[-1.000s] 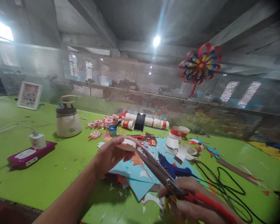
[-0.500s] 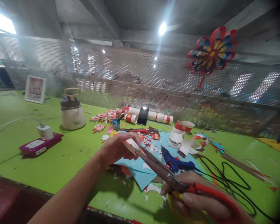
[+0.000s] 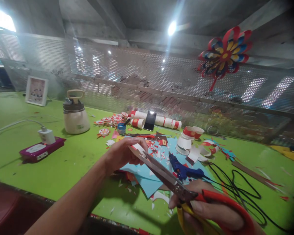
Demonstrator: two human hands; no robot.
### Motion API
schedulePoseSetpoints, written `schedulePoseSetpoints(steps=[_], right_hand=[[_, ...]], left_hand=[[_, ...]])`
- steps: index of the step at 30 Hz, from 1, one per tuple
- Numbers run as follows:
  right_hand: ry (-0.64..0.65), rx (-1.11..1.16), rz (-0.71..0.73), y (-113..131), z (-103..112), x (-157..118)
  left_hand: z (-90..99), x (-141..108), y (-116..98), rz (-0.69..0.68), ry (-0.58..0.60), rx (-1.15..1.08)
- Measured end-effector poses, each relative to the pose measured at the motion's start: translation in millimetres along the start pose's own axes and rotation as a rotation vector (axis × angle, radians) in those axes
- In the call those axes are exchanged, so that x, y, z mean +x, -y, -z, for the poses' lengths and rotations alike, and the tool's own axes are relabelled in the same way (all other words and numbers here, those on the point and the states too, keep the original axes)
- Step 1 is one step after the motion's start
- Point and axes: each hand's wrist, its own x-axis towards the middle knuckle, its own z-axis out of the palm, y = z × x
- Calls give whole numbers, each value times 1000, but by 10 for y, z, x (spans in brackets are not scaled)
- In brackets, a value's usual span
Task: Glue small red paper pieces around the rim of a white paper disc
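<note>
Near the middle of the view, my left hand (image 3: pixel 127 152) is closed on a small piece of white paper (image 3: pixel 138 150). My right hand (image 3: pixel 205 205) grips the scissors (image 3: pixel 171 182), which have red and yellow handles. Their blades point up and left, slightly parted, with the tips at the white paper beside my left fingers. Blue paper sheets (image 3: pixel 149 184) strewn with red and white scraps lie on the table beyond and below my hands. A blue glue gun (image 3: pixel 186 170) rests just past the scissors.
The green table (image 3: pixel 75 163) holds a purple power strip (image 3: pixel 42 150), a lidded jug (image 3: pixel 76 120), a photo frame (image 3: pixel 36 91), a phone (image 3: pixel 150 120), paper cups (image 3: pixel 185 143), a blue jar (image 3: pixel 122 128) and round red-white ornaments (image 3: pixel 117 119). A black cord (image 3: pixel 237 192) loops at the right.
The scissor blades have parted a little more at the paper. My left hand has barely moved. The whole view has shifted slightly.
</note>
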Motion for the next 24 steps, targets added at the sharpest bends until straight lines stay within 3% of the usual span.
schedulePoseSetpoints(steps=[11,15,24], right_hand=[[101,-138,-5,218,95,47],[18,-102,-8,146,81,31],[31,-46,-7,115,-10,28]], left_hand=[[10,16,20,4,-3,-9],[9,14,29,12,6,-12],[41,15,42,14,15,-15]])
